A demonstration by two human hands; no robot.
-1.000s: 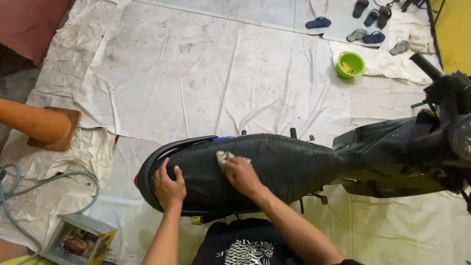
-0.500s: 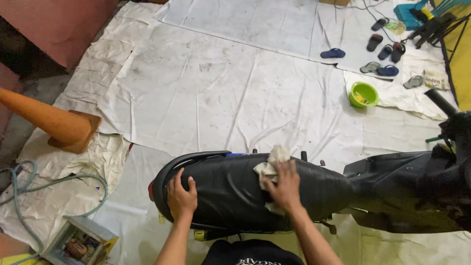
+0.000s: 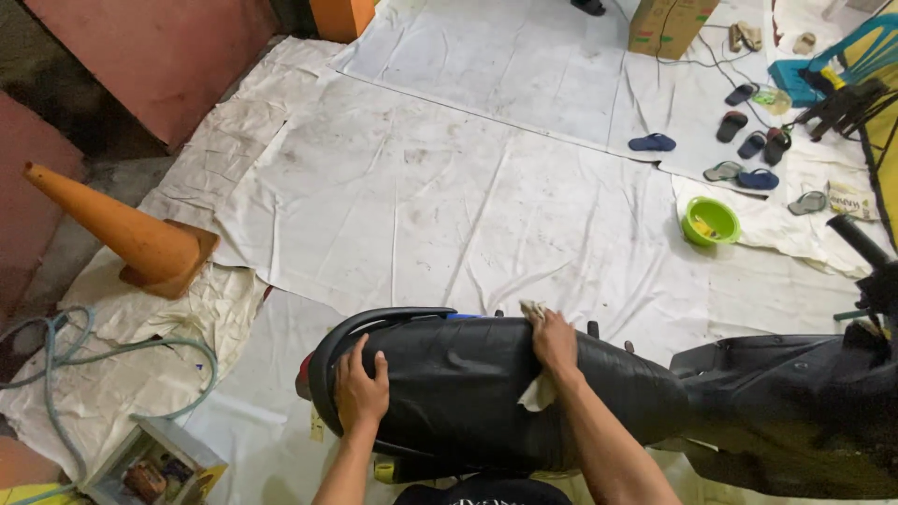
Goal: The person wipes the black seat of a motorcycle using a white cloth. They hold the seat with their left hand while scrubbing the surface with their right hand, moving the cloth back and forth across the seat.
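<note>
A black motorbike seat (image 3: 468,383) stretches across the bottom of the head view, on a dark motorbike (image 3: 795,411). My left hand (image 3: 360,391) lies flat on the rear end of the seat, fingers spread. My right hand (image 3: 554,341) presses a pale cloth (image 3: 541,391) against the seat's far side near the middle; part of the cloth pokes out beyond my fingers and part hangs below my wrist.
White sheets (image 3: 449,187) cover the floor. An orange cone (image 3: 131,234) lies tipped at the left, a hose (image 3: 75,355) and a small box (image 3: 150,463) at bottom left. A green bowl (image 3: 711,222), several sandals (image 3: 748,150), a cardboard box (image 3: 666,26) stand at the right.
My right hand with the cloth has slid along the seat from the near rear part to the far edge at the middle. The left hand stayed on the rear end. My view tilted up.
</note>
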